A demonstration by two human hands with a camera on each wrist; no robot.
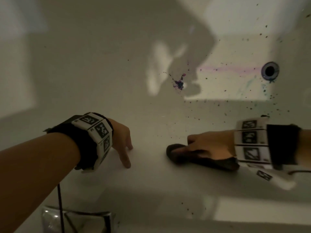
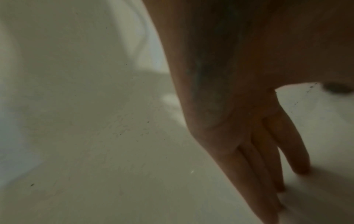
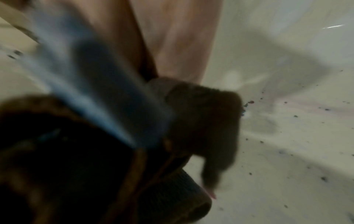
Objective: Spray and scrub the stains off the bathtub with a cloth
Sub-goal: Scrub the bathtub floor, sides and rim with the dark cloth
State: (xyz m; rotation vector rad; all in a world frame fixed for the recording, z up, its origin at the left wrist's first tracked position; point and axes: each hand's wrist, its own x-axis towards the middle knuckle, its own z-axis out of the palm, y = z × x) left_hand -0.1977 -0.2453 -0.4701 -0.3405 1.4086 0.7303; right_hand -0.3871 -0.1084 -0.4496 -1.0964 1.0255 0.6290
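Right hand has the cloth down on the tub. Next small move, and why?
Probably slide the right hand with the dark cloth forward to the purple-blue blotch and scrub. That stain and the specks around it remain on the bathtub; the left hand only braces.

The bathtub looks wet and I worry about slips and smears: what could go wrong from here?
1. The left hand props on the smooth bathtub wall by its straight fingers alone; on a wet surface it might slide.
2. The right hand presses the dark cloth well short of the purple-blue stain, so scrubbing could drag pigment along the pink streak toward the drain.
3. Scattered dark specks may be missed in the dim light.
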